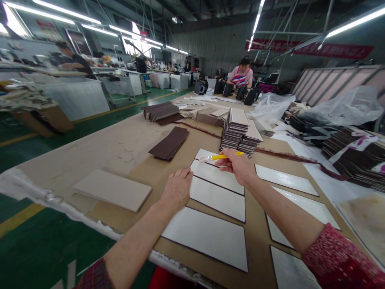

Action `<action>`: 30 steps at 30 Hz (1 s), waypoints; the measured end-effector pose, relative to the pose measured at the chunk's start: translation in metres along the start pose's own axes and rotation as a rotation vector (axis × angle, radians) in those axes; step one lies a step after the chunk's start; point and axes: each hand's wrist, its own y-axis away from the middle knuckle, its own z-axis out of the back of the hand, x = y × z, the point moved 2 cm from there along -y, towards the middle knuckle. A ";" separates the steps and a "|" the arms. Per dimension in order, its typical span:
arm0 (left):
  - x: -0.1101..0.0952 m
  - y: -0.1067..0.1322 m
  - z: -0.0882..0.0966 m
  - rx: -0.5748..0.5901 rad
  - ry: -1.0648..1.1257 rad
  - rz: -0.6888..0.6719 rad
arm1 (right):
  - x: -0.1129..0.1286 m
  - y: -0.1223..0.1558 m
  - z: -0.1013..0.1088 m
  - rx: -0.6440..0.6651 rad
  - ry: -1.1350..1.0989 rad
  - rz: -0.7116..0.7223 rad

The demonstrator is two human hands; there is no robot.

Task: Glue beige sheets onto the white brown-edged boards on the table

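Note:
My right hand (237, 165) is closed on a yellow-handled brush (221, 157), whose bristles point left over the farthest white panel (207, 154) in a row. My left hand (178, 188) rests on the brown work board, fingers curled, its fingertips touching the left edge of a white panel (216, 175). More white panels (207, 235) lie in a column toward me. Others (284, 179) lie to the right.
A tall stack of panels (240, 132) stands just beyond my right hand. Dark brown sheets (170, 143) and a pale board (112, 189) lie to the left. Plastic bags and dark piles crowd the right. A seated person (240, 76) works at the table's far end.

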 end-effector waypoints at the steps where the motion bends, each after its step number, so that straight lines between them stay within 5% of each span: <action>1: 0.000 0.000 0.001 -0.001 -0.001 -0.002 | -0.003 -0.001 -0.003 0.005 0.010 0.005; 9: 0.000 0.000 0.002 -0.003 0.000 0.009 | -0.022 -0.017 -0.022 0.028 0.079 0.039; 19: -0.001 0.000 0.003 0.010 -0.001 0.017 | -0.037 -0.029 -0.019 0.012 0.187 0.040; 30: 0.001 0.000 0.002 0.012 -0.015 0.024 | -0.022 -0.028 -0.005 -0.046 0.347 0.026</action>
